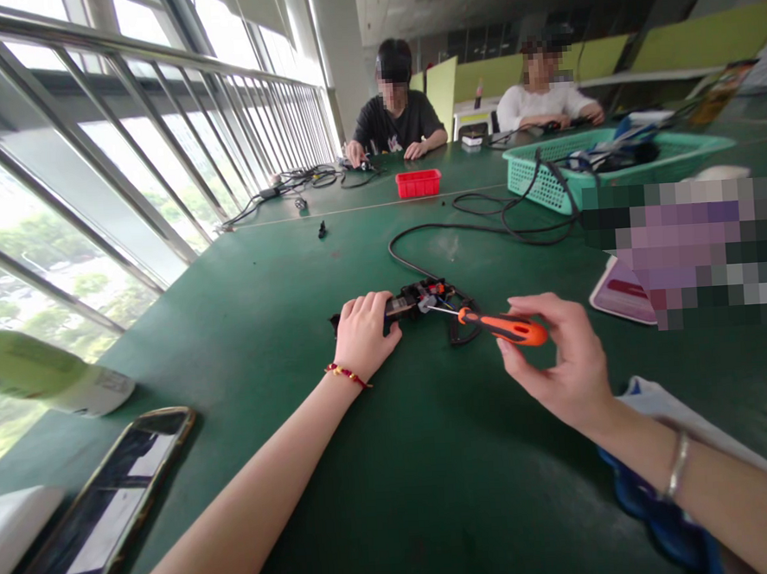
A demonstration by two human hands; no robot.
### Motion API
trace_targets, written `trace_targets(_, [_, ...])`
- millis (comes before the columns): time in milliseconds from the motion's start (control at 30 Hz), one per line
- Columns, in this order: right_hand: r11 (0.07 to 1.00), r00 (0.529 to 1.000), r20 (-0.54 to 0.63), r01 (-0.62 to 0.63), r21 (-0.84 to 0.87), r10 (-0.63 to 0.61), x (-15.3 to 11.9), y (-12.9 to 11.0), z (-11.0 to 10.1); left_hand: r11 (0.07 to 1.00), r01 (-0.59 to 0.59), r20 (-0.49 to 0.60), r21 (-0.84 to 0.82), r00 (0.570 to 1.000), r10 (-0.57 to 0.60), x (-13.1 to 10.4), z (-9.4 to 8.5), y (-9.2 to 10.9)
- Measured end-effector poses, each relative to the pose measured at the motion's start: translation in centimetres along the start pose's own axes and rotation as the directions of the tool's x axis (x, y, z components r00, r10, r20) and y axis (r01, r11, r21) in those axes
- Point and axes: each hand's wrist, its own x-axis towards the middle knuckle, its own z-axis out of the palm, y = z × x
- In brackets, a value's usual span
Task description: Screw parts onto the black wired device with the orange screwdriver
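Note:
A dark device (405,303) with exposed wires and small parts lies on the green table (394,459). My left hand (364,330) is closed over its left end and holds it down. In my right hand (563,358), the orange and black handle of a screwdriver (509,327) rests between thumb and fingers. The thin metal shaft points left, its tip at the exposed parts of the device. A black cable (412,231) runs from the device toward the back right.
A red basket (419,184) and a green basket (611,178) with cables stand farther back. A phone (117,511) and a bottle (44,373) are at left. Another phone (624,294) and blue cloth (657,504) lie right. Two people sit across the table.

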Motion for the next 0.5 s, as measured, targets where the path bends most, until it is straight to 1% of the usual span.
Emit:
trace_targets(100, [0.999, 0.997, 0.074, -0.003, -0.050, 0.007, 0.03, -0.06, -0.10, 1.000, -0.002, -0.003, 0.009, 1.000, 0.002, -0.02, -0.04, 0.05])
trace_targets(167, [0.997, 0.995, 0.094, -0.015, -0.069, 0.022, -0.03, -0.05, -0.09, 1.000, -0.001, -0.001, 0.011, 1.000, 0.001, -0.02, -0.10, 0.10])
trace_targets(267, [0.999, 0.999, 0.026, -0.043, -0.031, 0.044, -0.28, 0.10, 0.08, 1.000, -0.001, 0.001, 0.009, 1.000, 0.001, -0.03, -0.12, 0.11])
trace_targets(367, [0.999, 0.999, -0.025, -0.039, 0.022, 0.040, -0.41, 0.22, 0.23, 1.000, 0.001, 0.003, 0.003, 1.000, -0.001, -0.03, -0.04, 0.05])
trace_targets(433, [1.000, 1.000, -0.013, -0.029, 0.011, 0.029, -0.31, 0.15, 0.20, 1.000, 0.001, 0.004, 0.001, 1.000, -0.001, -0.03, 0.01, 0.03])
trace_targets(500, [0.999, 0.999, 0.039, -0.024, -0.030, 0.025, -0.14, 0.00, 0.09, 1.000, 0.002, 0.003, 0.005, 1.000, -0.002, -0.02, 0.03, 0.04])
